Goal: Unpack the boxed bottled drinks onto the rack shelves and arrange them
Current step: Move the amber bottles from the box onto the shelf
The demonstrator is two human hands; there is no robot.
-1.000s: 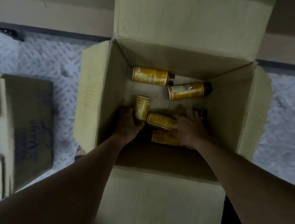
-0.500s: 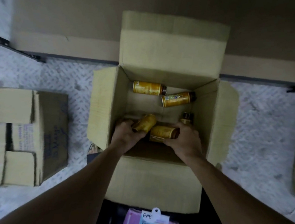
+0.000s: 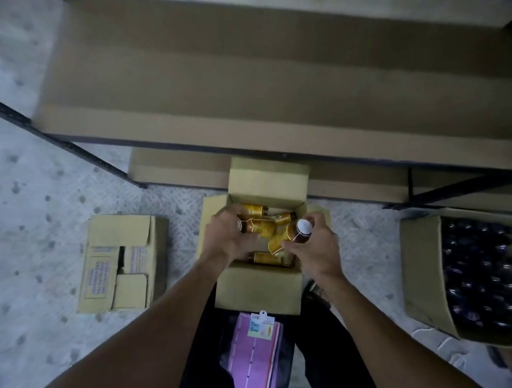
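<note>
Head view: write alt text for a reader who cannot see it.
The left hand grips a yellow-labelled bottle and the right hand a white-capped bottle over an open cardboard box, before a rack shelf. More bottles lie inside; a box of dark bottles stands nearby.

Dim, soft, wide-angle view
Weak light is falling evenly around the open box (image 3: 258, 289); beyond it the rack shelves (image 3: 290, 102) are bending and blurring toward the frame edges.
</note>
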